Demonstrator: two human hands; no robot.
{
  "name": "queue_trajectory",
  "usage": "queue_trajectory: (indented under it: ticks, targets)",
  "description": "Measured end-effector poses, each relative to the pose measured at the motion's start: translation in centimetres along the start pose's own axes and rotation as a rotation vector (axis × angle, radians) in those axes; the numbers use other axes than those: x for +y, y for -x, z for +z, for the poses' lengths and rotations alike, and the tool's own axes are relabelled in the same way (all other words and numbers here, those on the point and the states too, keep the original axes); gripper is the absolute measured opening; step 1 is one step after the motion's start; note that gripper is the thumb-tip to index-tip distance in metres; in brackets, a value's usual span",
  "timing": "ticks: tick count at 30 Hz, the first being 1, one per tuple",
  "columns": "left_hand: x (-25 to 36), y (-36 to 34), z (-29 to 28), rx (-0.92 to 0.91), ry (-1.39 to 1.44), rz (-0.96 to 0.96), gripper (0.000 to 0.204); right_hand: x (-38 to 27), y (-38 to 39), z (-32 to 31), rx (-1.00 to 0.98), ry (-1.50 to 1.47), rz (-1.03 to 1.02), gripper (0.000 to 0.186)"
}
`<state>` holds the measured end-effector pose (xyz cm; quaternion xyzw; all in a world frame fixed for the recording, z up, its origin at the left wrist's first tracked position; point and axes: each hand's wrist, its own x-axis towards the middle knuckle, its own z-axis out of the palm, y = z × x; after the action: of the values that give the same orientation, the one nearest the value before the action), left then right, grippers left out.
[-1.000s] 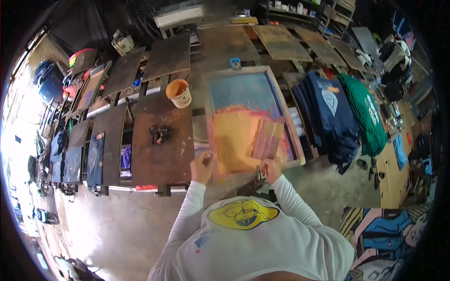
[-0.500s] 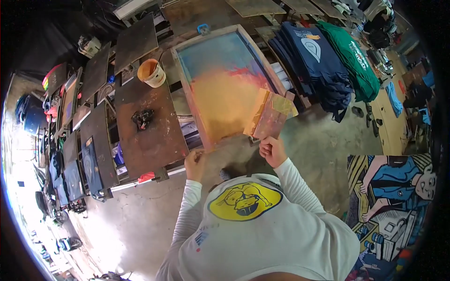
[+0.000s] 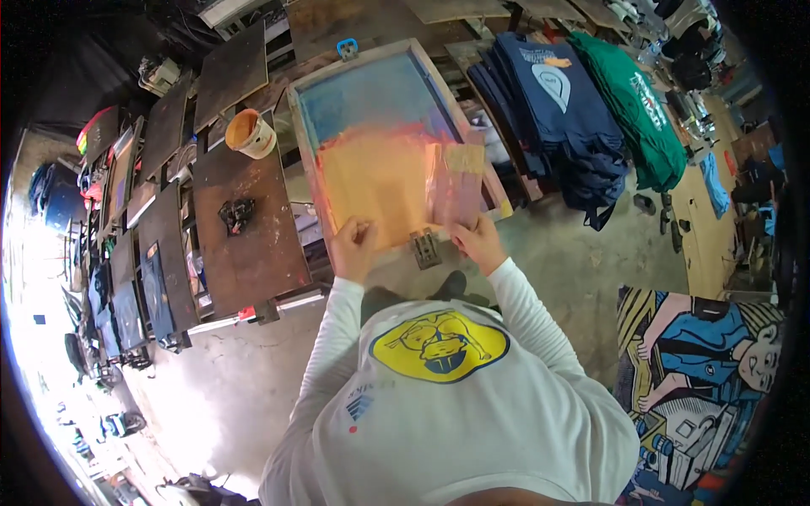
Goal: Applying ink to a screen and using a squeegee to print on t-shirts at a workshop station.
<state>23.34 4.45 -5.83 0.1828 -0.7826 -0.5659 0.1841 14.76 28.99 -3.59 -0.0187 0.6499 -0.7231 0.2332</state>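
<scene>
A wood-framed printing screen (image 3: 303, 156) stretches away in front of me, its mesh blue-grey at the far end and smeared yellow-orange nearer me. My left hand (image 3: 353, 246) is at its near left corner, fingers pinched; what lies between them is hidden. My right hand (image 3: 477, 243) is closed at the lower end of a flat, taped, ink-stained squeegee (image 3: 456, 184), which slants over the near right part of the screen. Between my hands, a dark metal clamp (image 3: 424, 250) shows at the near edge.
On the left, a brown board (image 3: 245, 261) carries an ink bucket (image 3: 251, 135) and a dark crumpled lump (image 3: 236, 216). Stacks of navy shirts (image 3: 582, 126) and green shirts (image 3: 645, 126) lie at right. A blue clip (image 3: 347, 48) is by the screen's far end.
Both hands have moved farther from my body. The squeegee has shifted left and stands straighter over the mesh. The metal clamp has come into sight at the near edge.
</scene>
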Motion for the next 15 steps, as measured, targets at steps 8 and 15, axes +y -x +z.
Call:
queue_trajectory:
  ticks: [8,15]
  targets:
    - [2.6,-10.4,2.1,-0.206,0.011,0.248,0.013,0.5,-5.0,1.9,0.151,0.641,-0.375,0.032]
    - [1.0,-23.5,8.8,-0.045,-0.342,0.817,0.035,1.0,-7.3,6.7,0.248,0.913,-0.141,0.040]
